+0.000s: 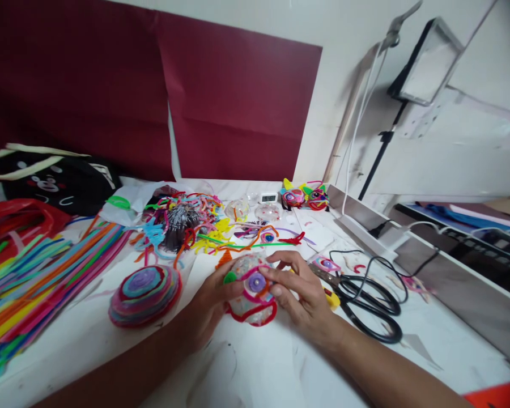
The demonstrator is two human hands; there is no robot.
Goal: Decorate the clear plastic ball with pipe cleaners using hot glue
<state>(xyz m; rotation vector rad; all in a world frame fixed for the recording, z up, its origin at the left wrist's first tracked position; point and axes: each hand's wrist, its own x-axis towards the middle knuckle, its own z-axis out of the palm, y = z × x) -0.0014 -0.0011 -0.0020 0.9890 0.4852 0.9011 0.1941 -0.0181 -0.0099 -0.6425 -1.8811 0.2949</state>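
Note:
A clear round ball (pixel 247 263), decorated with pipe cleaners, is held between my hands low in the middle of the head view. On its front is a purple coiled disc (pixel 256 283) with a pale centre, ringed in pink, with a red loop (pixel 259 314) below and a green piece (pixel 229 277) at the left. My left hand (pixel 215 297) is wrapped round the ball's left side, its thumb across the front. My right hand (pixel 304 292) grips the right side, fingertips pressed beside the purple disc. Whether a loose pipe cleaner lies under those fingertips I cannot tell.
Black-handled scissors (pixel 372 309) and a thin cable lie right of my right hand. Left are a striped coiled disc (pixel 144 297) and many loose pipe cleaners (pixel 55 272). Behind sit a tangled pile (pixel 182 221), a small clock (pixel 268 198) and two decorated balls (pixel 305 196).

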